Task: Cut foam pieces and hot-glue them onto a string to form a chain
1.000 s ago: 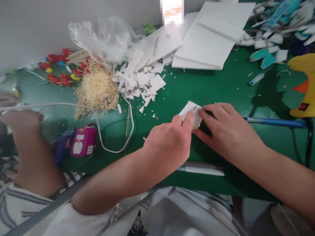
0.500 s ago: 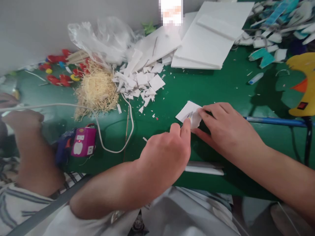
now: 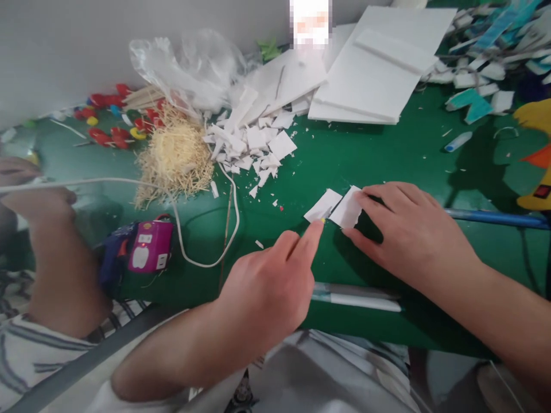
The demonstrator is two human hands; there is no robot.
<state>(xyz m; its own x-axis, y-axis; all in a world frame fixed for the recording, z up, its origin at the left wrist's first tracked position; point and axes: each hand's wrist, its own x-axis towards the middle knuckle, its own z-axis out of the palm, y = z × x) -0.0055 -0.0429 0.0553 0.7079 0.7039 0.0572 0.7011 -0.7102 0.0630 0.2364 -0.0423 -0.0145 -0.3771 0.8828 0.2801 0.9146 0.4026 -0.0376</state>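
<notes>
My left hand (image 3: 271,281) is closed around a craft knife (image 3: 329,212); only its thin blade and a bit of yellow show past the index fingertip. The blade lies at the gap between two small white foam board pieces on the green table. The left piece (image 3: 322,205) rests flat, touched by no fingers. On the right piece (image 3: 346,209), which has a ragged right edge, my right hand (image 3: 404,223) keeps its thumb and fingertips along the far side, gripping it. The knife's handle is hidden inside my left hand.
Foam scraps (image 3: 258,146), wood shavings (image 3: 174,155) and large white boards (image 3: 370,74) lie behind. A white cable (image 3: 181,241) loops near a magenta box (image 3: 150,246). Another person's hand (image 3: 43,201) is at the left. A blue rod (image 3: 495,217) and yellow duck-like figure (image 3: 536,155) are right.
The single white foam piece is now two separate pieces with a gap between them. My left hand has drawn the knife left and toward me; the view has shifted slightly.
</notes>
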